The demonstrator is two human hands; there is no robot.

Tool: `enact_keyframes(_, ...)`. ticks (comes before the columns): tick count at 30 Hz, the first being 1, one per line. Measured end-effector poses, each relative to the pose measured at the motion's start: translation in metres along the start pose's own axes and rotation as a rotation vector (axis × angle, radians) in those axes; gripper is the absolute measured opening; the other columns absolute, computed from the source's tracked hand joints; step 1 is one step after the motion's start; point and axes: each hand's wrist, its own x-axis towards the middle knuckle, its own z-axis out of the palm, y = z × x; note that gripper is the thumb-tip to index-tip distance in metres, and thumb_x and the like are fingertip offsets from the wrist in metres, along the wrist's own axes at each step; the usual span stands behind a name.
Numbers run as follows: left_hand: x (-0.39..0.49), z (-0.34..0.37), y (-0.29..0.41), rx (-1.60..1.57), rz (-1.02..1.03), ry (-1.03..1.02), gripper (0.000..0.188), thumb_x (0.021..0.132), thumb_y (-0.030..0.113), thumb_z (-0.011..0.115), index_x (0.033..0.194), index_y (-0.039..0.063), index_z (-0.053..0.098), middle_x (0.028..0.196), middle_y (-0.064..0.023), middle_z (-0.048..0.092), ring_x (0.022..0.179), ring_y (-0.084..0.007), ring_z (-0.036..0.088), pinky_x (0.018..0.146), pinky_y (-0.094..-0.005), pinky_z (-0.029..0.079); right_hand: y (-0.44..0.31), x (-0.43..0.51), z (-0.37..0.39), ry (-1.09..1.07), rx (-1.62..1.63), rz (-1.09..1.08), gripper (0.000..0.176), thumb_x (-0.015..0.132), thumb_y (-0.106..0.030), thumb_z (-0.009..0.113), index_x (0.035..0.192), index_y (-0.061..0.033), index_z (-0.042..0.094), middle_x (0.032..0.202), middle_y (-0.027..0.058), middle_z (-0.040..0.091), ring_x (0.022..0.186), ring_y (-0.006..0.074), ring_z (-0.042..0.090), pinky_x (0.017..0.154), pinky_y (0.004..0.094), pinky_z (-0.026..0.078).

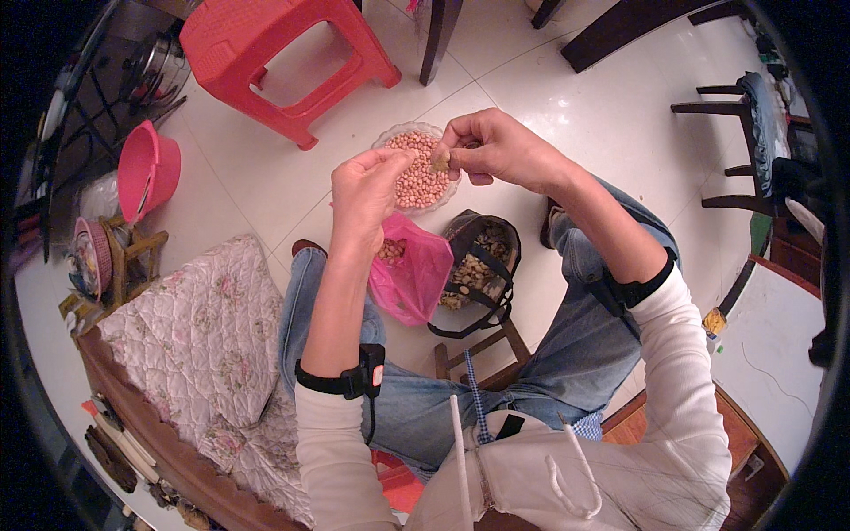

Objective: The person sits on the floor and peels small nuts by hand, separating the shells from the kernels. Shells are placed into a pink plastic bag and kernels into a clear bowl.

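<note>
My right hand (488, 149) pinches a peanut shell (441, 161) between thumb and fingers, over the right side of a clear bowl (453, 194). That bowl holds many shelled peanuts (417, 184). Over the bowl's left side, my left hand (372, 186) has thumb and forefinger pressed together; whether something small is between them cannot be told. Below the bowl a pink plastic bag (415, 265) gapes, with some peanuts inside. To its right stands a black bag (465, 229) with looped handles, holding peanut shells or unshelled peanuts (475, 269).
A red plastic stool (232, 60) stands at the upper left, a pink bucket (149, 172) at the far left. A quilted floral cover (206, 325) lies at the lower left. Dark furniture legs (439, 40) rise at the top. A low wooden stool (488, 355) is between my legs.
</note>
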Motion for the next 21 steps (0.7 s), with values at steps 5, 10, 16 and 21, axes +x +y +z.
enact_keyframes(5, 0.004, 0.005, -0.005, 0.087, 0.085, 0.086, 0.014, 0.091, 0.017, 0.072, 0.095, 0.005, 0.067, 0.059, 0.012, 0.042, 0.043, 0.0022, 0.027, 0.039, -0.0192, 0.016, 0.001, -0.001, -0.002, 0.026, -0.142, 0.025, 0.01, 0.091, -0.007, 0.063, 0.088, 0.0021, 0.065, 0.072, 0.0026, 0.062, 0.058, 0.0081, 0.054, 0.052, 0.0255, 0.045)
enact_keyframes(10, 0.003, 0.0, -0.004, -0.075, 0.029, 0.065, 0.017, 0.094, 0.021, 0.07, 0.089, 0.007, 0.062, 0.057, 0.0123, 0.035, 0.042, 0.0008, 0.025, 0.038, -0.0201, 0.016, -0.001, -0.006, -0.01, 0.03, -0.426, 0.047, 0.011, 0.086, -0.011, 0.066, 0.089, -0.0004, 0.067, 0.071, 0.0068, 0.066, 0.059, 0.0112, 0.06, 0.055, 0.0286, 0.049)
enact_keyframes(16, 0.004, -0.009, -0.01, -0.393, -0.051, -0.051, 0.029, 0.102, 0.03, 0.058, 0.085, 0.007, 0.054, 0.057, 0.0073, 0.032, 0.042, -0.0019, 0.027, 0.036, -0.0205, 0.017, 0.024, -0.019, -0.017, -0.033, -0.721, -0.011, 0.014, 0.084, -0.013, 0.066, 0.088, 0.0002, 0.067, 0.075, 0.0148, 0.069, 0.068, 0.026, 0.067, 0.065, 0.0379, 0.054)
enact_keyframes(21, 0.001, -0.019, -0.018, -0.673, -0.131, -0.168, 0.029, 0.103, 0.029, 0.052, 0.088, 0.004, 0.054, 0.061, 0.004, 0.037, 0.045, -0.0048, 0.032, 0.035, -0.0203, 0.022, 0.072, -0.034, -0.008, -0.18, -1.032, 0.054, 0.014, 0.085, -0.009, 0.057, 0.09, 0.0013, 0.065, 0.085, 0.0241, 0.068, 0.085, 0.0429, 0.068, 0.076, 0.0483, 0.054)
